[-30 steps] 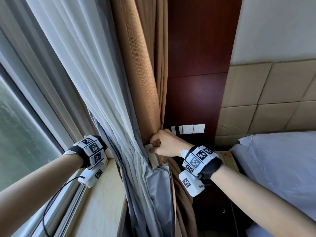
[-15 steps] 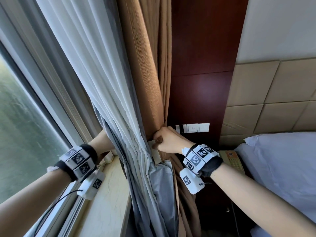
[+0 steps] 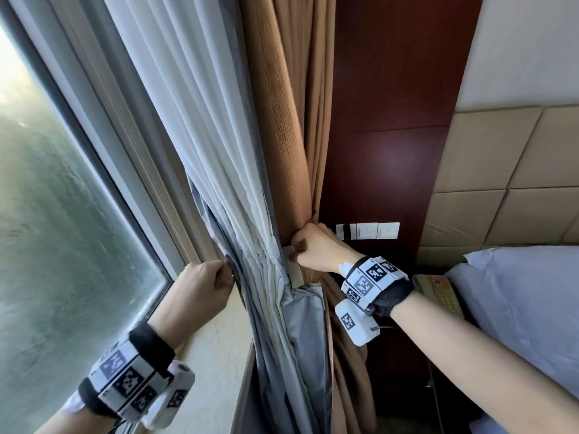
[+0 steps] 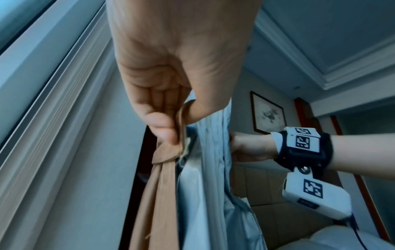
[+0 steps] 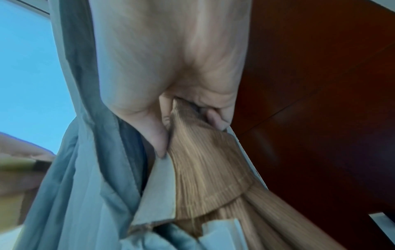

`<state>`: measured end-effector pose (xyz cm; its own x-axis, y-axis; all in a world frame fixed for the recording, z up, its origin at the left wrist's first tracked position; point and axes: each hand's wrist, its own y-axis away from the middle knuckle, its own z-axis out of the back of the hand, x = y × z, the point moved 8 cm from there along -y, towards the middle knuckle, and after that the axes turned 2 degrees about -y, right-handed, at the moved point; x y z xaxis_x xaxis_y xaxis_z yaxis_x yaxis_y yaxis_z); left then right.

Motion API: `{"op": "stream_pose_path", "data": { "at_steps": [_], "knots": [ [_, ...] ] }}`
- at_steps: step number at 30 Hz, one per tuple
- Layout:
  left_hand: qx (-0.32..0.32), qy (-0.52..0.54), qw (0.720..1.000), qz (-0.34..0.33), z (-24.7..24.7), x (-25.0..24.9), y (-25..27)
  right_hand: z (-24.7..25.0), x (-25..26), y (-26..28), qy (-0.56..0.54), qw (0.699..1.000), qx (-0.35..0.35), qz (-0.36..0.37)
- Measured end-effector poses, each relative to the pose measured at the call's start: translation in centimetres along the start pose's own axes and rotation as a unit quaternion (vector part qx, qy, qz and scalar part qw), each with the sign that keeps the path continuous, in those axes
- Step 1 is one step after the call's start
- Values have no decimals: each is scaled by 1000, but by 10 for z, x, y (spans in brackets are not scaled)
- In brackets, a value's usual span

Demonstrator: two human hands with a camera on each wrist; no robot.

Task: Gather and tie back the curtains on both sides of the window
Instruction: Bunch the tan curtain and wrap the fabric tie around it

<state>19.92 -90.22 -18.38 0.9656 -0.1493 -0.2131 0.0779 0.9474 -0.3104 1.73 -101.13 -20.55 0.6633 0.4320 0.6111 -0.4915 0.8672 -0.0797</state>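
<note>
Head view: gathered curtain [image 3: 282, 126] hangs at the right edge of the window [image 3: 62, 230], brown outer layer against the dark wood panel [image 3: 391, 120], white-grey lining [image 3: 200, 120] on the window side. Bundle is pulled tight at sill [image 3: 216, 355] height, judged so that a tie-back [image 3: 293, 267] can be closed around it.

Right hand [image 3: 316, 249]: fingers curled tight on a band of brown ribbed fabric at the bundle's right face. Right wrist view confirms the band [image 5: 205, 169] fanning out from between thumb and fingers. Grip closed on the tie-back end.

Left hand [image 3: 203, 283]: reaching in from the window side, at the lining's left edge. Left wrist view shows thumb and forefinger [image 4: 159, 125] pinching a narrow brown strip [image 4: 169, 157], knotted or bunched just below the pinch. Grip closed on that strip; judged the tie-back's other end, though this cannot be confirmed.

Assessment: both ends held on opposite sides of the bundle; fastening not yet done. Other curtain not in view.
</note>
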Motion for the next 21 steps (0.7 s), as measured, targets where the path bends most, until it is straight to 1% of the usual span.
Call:
{"op": "stream_pose_path", "data": {
  "at_steps": [2,4,6,8,11,12,13,15,16,17,19,20,21],
  "knots": [
    [-27,20,998,-50,11,-17,13,0,2,1,9,1000,0,-8],
    [-43,33,996,-72,18,-38,26,1,7,2,12,1000,1,-7],
    [-50,33,995,-82,13,-63,31,-4,14,1,12,1000,12,-7],
    [-38,50,995,-82,4,-93,25,-7,18,-3,9,1000,10,-9],
    [-16,102,991,-88,-13,-126,2,-8,12,-7,23,999,20,-24],
    [-13,94,991,-90,-17,-132,-6,-5,6,-9,15,999,24,-40],
    [-27,59,993,-97,-16,-137,-13,-3,-1,-9,-18,997,29,-66],
    [-93,-22,986,-136,-6,-145,-19,-1,-4,-8,-30,997,16,-63],
    [-110,-46,979,-165,-4,-149,-18,-1,-5,-7,-25,998,10,-57],
    [-114,-62,973,-190,-3,-152,-15,-1,-6,-5,-36,997,4,-61],
    [-120,-100,961,-228,-4,-156,-8,-1,-6,-2,-62,997,23,-31],
    [-118,-109,957,-243,-4,-156,-9,-1,-2,4,-86,995,47,-19],
    [-106,-95,955,-261,-5,-156,-13,-3,2,9,-78,994,75,6]
  ]
}}
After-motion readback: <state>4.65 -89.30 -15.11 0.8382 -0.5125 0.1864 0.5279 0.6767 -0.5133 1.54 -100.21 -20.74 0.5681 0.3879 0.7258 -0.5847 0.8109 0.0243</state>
